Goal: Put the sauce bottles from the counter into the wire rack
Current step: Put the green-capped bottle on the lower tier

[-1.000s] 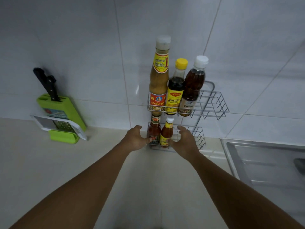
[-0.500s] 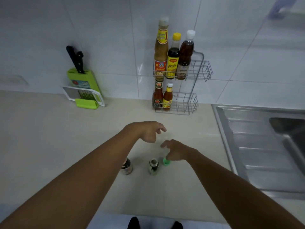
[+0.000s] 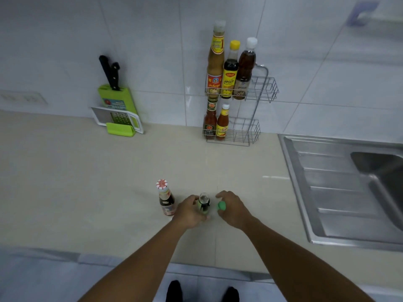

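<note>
Hands are back from the far wire rack (image 3: pixel 246 131): my left hand (image 3: pixel 188 212) now grips the small clear-capped dark bottle (image 3: pixel 204 204), my right hand (image 3: pixel 234 211) the green-capped one (image 3: pixel 222 205); both go next.

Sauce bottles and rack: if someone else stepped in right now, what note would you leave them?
Left hand: fingers wrapped around a small dark bottle standing on the counter.
Right hand: closed on a green cap beside that bottle.
A red-capped bottle stands untouched to the left.
Done: wire rack holds three tall bottles on the top shelf and two small ones below.
Left: the cap probably belongs on the small dark bottle; then rack both counter bottles. The lower shelf has space on its right.
</note>
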